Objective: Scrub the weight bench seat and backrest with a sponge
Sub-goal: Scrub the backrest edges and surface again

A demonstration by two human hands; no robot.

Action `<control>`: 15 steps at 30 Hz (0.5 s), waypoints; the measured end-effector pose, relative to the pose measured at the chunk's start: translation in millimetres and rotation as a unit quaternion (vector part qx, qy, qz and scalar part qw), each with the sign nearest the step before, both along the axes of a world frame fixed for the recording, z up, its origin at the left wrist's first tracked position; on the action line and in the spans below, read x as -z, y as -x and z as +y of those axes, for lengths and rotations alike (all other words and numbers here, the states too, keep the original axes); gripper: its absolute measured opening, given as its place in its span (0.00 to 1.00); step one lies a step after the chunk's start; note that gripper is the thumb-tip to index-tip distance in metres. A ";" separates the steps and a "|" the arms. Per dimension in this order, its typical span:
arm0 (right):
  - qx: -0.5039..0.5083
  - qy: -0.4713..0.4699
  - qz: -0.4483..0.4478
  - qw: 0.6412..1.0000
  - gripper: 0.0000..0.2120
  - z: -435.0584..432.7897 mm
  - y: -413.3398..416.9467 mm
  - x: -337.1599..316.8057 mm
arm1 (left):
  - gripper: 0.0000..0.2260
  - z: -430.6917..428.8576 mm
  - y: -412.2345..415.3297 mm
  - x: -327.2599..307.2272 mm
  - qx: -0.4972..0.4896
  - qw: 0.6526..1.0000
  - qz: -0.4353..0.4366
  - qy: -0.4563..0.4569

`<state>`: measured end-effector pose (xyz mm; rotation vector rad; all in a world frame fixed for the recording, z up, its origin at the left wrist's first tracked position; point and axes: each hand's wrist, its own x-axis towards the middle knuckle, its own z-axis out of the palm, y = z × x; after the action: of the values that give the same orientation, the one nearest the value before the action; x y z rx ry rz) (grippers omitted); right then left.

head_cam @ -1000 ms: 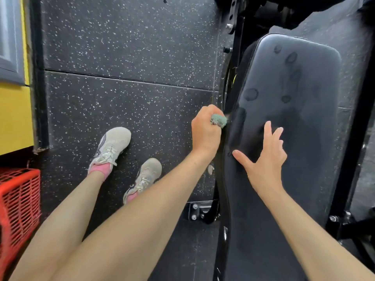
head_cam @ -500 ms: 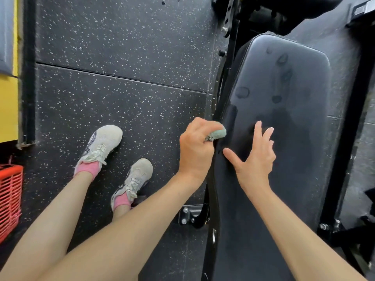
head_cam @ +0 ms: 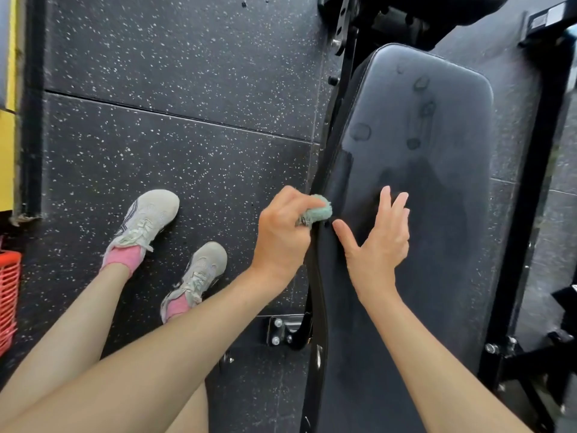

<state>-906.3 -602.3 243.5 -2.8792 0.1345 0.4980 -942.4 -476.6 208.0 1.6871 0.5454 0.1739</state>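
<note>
The black padded bench pad runs up the right half of the view, with damp marks and streaks on its upper part. My left hand grips a small green sponge and holds it against the pad's left side edge. My right hand lies flat on the pad's top face just right of the sponge, fingers straight and spread, thumb pointing toward the edge.
Black speckled rubber floor tiles fill the left. My legs and two grey shoes stand left of the bench. A red plastic basket is at the left border. The black bench frame and a bolted bracket flank the pad.
My left hand has slid the sponge down along the pad's left edge toward me. My right hand stays flat on the pad, following slightly. The view has shifted a little.
</note>
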 end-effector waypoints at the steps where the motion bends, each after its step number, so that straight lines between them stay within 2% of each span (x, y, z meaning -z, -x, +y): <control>1: 0.002 -0.013 -0.022 1.000 0.37 -1.1 6.5 -0.2 | 0.16 4.2 -6.7 2.3 0.002 0.999 0.021 0.032; 3: 0.013 -0.030 -0.061 0.998 0.32 -1.5 25.8 -0.9 | 0.17 10.6 -37.8 8.2 -0.034 0.993 0.077 0.079; 6: 0.015 -0.027 -0.047 0.998 0.29 -5.4 54.8 -0.6 | 0.16 9.2 -69.0 12.4 -0.063 0.991 0.099 0.061; 9: 0.011 -0.040 0.008 0.999 0.28 -16.2 68.8 1.3 | 0.11 -5.6 -22.0 11.8 -0.052 0.990 0.118 0.058; 11: 0.003 -0.063 0.019 0.998 0.29 -21.6 70.3 1.9 | 0.12 -14.9 29.4 11.6 0.005 0.988 0.133 0.072; 13: -0.010 -0.048 0.023 0.999 0.29 -23.7 70.6 3.9 | 0.14 -20.3 56.4 14.4 0.058 0.984 0.139 0.098; 15: -0.007 -0.016 0.037 0.999 0.30 -22.0 69.2 7.7 | 0.16 -16.1 36.7 16.8 0.013 0.984 0.134 0.119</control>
<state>-975.5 -624.3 235.8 -2.8330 0.1183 0.6054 -979.1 -492.7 191.2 1.4914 0.7158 -0.1356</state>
